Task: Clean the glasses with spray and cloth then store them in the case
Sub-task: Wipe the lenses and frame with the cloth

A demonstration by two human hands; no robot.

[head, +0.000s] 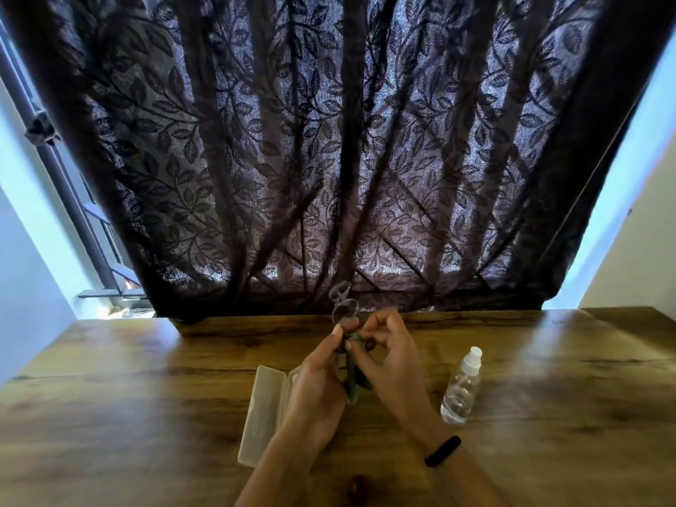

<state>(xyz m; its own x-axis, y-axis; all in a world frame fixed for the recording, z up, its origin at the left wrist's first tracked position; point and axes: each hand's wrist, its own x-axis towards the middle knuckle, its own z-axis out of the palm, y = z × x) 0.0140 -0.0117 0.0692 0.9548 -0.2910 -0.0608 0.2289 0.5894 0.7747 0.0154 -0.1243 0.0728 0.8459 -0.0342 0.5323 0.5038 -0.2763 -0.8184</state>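
Observation:
I hold the glasses (344,309) upright above the wooden table (146,415), their clear lenses pointing away from me. My left hand (322,382) grips the frame near its lower lens. My right hand (391,356) pinches a dark cloth (355,382) against the glasses, and the cloth hangs down between both hands. The open pale case (263,408) lies flat on the table just left of my left hand, partly hidden by my wrist. A clear spray bottle (461,387) with a white cap stands to the right of my right hand.
A dark leaf-patterned curtain (347,159) hangs behind the table's far edge. A window frame (73,199) shows at the left. A black band (442,451) circles my right wrist.

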